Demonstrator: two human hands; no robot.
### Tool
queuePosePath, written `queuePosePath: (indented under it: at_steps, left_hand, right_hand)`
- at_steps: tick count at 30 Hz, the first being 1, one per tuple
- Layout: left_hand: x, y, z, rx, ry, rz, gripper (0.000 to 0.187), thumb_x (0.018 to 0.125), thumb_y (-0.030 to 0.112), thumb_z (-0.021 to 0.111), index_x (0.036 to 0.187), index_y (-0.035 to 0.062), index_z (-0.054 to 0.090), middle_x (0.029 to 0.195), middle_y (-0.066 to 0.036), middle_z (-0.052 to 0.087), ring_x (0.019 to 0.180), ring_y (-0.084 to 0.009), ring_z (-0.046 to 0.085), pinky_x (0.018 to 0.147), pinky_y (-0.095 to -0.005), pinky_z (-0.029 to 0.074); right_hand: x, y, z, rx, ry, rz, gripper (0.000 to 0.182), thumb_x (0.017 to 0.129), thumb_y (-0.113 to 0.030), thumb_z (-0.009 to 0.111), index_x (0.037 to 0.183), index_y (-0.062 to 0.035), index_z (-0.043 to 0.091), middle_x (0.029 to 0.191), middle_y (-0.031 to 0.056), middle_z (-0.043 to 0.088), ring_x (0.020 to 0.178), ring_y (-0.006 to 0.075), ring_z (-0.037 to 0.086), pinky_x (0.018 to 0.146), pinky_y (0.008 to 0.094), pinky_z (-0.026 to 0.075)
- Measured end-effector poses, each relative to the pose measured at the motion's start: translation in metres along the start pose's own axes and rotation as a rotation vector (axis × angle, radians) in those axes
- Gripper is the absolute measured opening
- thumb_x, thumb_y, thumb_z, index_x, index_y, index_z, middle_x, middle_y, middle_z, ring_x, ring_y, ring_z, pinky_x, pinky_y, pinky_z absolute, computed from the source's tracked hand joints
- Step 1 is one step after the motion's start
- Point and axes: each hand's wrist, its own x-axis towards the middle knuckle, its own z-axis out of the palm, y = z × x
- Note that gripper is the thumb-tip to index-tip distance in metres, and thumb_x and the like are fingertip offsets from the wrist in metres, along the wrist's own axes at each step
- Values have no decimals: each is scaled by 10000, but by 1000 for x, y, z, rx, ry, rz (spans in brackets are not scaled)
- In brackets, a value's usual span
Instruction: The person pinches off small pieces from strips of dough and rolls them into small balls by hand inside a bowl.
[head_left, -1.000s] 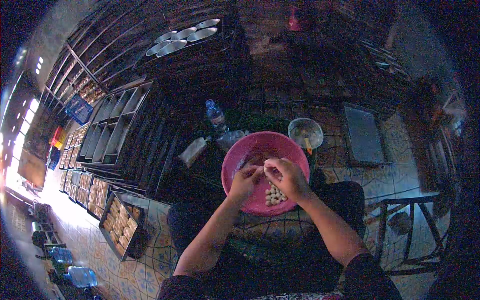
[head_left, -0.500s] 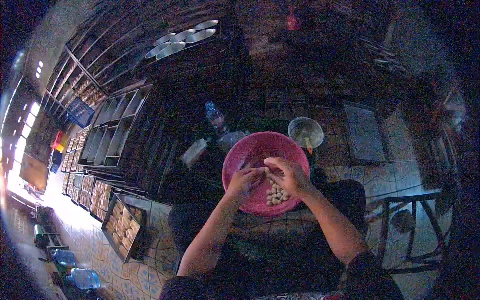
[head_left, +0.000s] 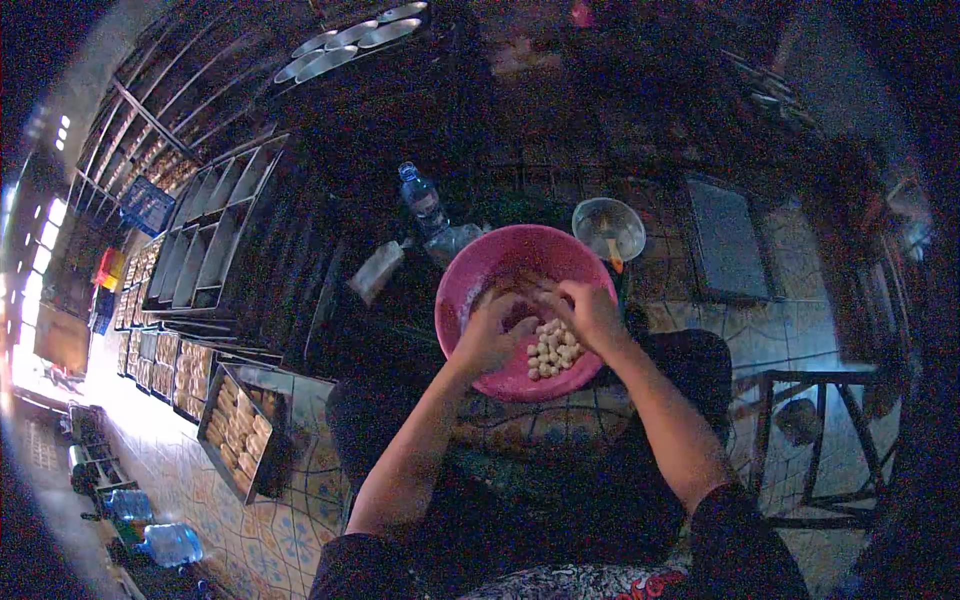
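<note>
The basin (head_left: pixel 545 243) sits before the person, between the knees, with the balls (head_left: pixel 555 350) in its near right part. Behind its right rim is the bowl (head_left: pixel 628 215), a brush (head_left: pixel 615 258) resting in it; behind its left, the bottle (head_left: pixel 423 200) and a bag (head_left: pixel 378 270). Farther right lies a tray (head_left: pixel 728 238). Left of the left knee is the bun tray (head_left: pixel 285 378), with jugs (head_left: pixel 172 544) beyond.

- The left hand (head_left: pixel 487 332) and right hand (head_left: pixel 592 315), whose thumbs and fingertips nearly met before, now reach into the pink bowl (head_left: pixel 520 388), thumbs farther apart.
- More of the pale balls (head_left: pixel 553 350) show between them.
- The view has tilted, revealing more patterned shirt (head_left: pixel 570 583).
</note>
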Motion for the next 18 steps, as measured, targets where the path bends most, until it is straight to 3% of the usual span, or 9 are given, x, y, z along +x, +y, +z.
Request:
queuePosePath:
  at_steps: [1, 4, 5, 6, 9, 11, 12, 14, 18]
  left_hand:
    - [-2, -2, -4, 0, 0, -1, 358, 876, 119, 713, 1200, 3, 616, 1278, -201, 616, 1101, -353, 646, 972, -431, 495]
    - [-7, -16, -9, 308, 46, 52, 360, 886, 111, 668, 1227, 10, 614, 1323, -226, 596, 1152, -412, 620, 967, -464, 506]
    - [-3, -32, -3, 414, -56, -195, 343, 915, 130, 626, 1242, 25, 616, 1344, -236, 581, 1172, -424, 606, 972, -476, 507]
    - [-1, -48, 3, 515, -161, -443, 332, 945, 149, 584, 1256, 39, 618, 1365, -245, 565, 1192, -437, 591, 978, -488, 508]
    - [-4, -90, 26, 655, -145, -343, 321, 970, 191, 544, 1265, 95, 627, 1341, -213, 586, 1167, -415, 612, 982, -494, 508]
    - [-2, -107, 41, 709, -117, -264, 319, 988, 219, 517, 1272, 131, 633, 1325, -191, 600, 1150, -400, 625, 984, -498, 508]
    - [-1, -113, 47, 730, -110, -237, 319, 996, 233, 504, 1275, 150, 636, 1317, -181, 607, 1141, -393, 632, 986, -500, 508]
    - [2, -120, 56, 769, -97, -196, 323, 1014, 261, 477, 1281, 187, 643, 1301, -159, 621, 1124, -378, 646, 988, -504, 508]
    - [14, -118, 52, 776, -157, -270, 341, 1013, 314, 482, 1292, 202, 645, 1387, -124, 590, 1153, -341, 644, 1001, -529, 487]
  right_hand:
    - [0, -15, -12, -34, 0, 44, 296, 890, -319, 738, 834, -38, 664, 825, 165, 708, 728, 315, 681, 683, 434, 514]
    - [1, -14, -23, -32, -14, 12, 269, 889, -254, 761, 915, -17, 635, 736, 102, 674, 672, 229, 672, 622, 379, 497]
    - [-1, -14, -24, -53, 9, -16, 212, 886, -174, 757, 920, -23, 613, 750, 78, 677, 663, 180, 661, 610, 352, 498]
    - [-2, -9, -22, -50, 6, -17, 212, 886, -174, 757, 920, -23, 613, 750, 78, 677, 663, 180, 661, 610, 352, 498]
    - [-2, 29, -3, 89, -19, 60, 192, 895, -148, 735, 967, -23, 608, 774, 89, 687, 663, 183, 668, 616, 346, 507]
    - [-1, 58, 14, 3, 29, -105, 209, 901, -151, 721, 1023, -29, 603, 770, 87, 686, 662, 178, 671, 625, 353, 517]
    - [-4, 44, 8, 1, 29, -107, 209, 901, -151, 721, 1023, -29, 603, 770, 87, 686, 662, 178, 671, 625, 353, 517]
    - [-9, -2, -9, 119, -183, 189, 213, 909, -211, 706, 988, -29, 630, 791, 133, 668, 741, 291, 687, 703, 429, 538]
    - [-8, -13, -6, -24, -302, 130, 262, 946, -291, 667, 980, -33, 640, 796, 138, 677, 735, 289, 684, 700, 437, 534]
